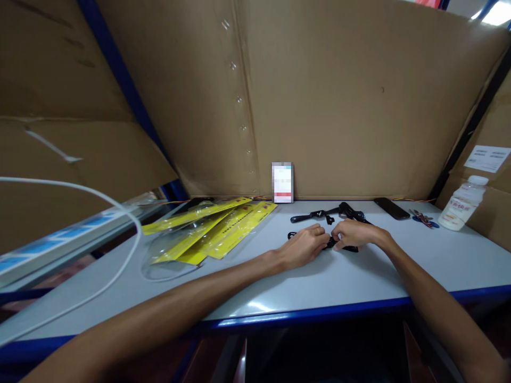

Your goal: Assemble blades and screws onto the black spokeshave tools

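Both hands are low over the middle of the table, close together on a slim black item (351, 248) whose kind I cannot make out. My left hand (306, 246) has its fingers closed around the item's left part, and a black looped end sticks out past it. With bent fingers, my right hand (353, 234) pinches the item near its middle. Just behind them lie a black piece with a long handle (303, 218), a small black part (329, 219) and a bundle of black pieces (349, 209), partly hidden by the right hand.
Several yellow cards in see-through plastic packaging (239, 229) lie at the left. A lit phone (282, 183) leans on the cardboard wall (339, 106). Rightward are a dark phone (392, 208), keys (423, 218) and a white bottle (463, 205). A white cable (138, 234) loops past a power strip (80, 239).
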The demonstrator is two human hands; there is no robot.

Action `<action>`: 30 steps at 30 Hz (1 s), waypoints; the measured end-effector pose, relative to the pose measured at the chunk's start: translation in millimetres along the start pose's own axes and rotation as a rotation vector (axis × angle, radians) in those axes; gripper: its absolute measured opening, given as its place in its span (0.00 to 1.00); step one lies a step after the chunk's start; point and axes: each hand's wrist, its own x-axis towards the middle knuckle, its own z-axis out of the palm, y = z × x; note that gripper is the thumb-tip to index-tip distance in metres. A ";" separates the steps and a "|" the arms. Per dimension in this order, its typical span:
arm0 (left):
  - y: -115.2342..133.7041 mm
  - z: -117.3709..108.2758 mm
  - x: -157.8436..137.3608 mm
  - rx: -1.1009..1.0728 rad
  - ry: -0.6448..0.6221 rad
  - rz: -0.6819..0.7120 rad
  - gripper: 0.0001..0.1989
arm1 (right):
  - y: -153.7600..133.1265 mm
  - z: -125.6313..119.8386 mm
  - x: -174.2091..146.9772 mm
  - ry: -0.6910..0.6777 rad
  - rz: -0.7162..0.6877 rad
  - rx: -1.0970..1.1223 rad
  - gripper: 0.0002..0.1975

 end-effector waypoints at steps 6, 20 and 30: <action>-11.2 3.0 -3.7 0.024 0.041 -0.004 0.11 | -1.3 2.1 1.8 0.032 -0.005 0.015 0.08; -10.4 -3.6 -2.3 0.102 -0.047 0.078 0.13 | -0.8 1.8 3.1 0.022 -0.020 0.004 0.09; -9.0 -4.1 -6.2 0.063 0.005 0.003 0.09 | 0.5 2.6 3.0 0.029 -0.032 0.007 0.10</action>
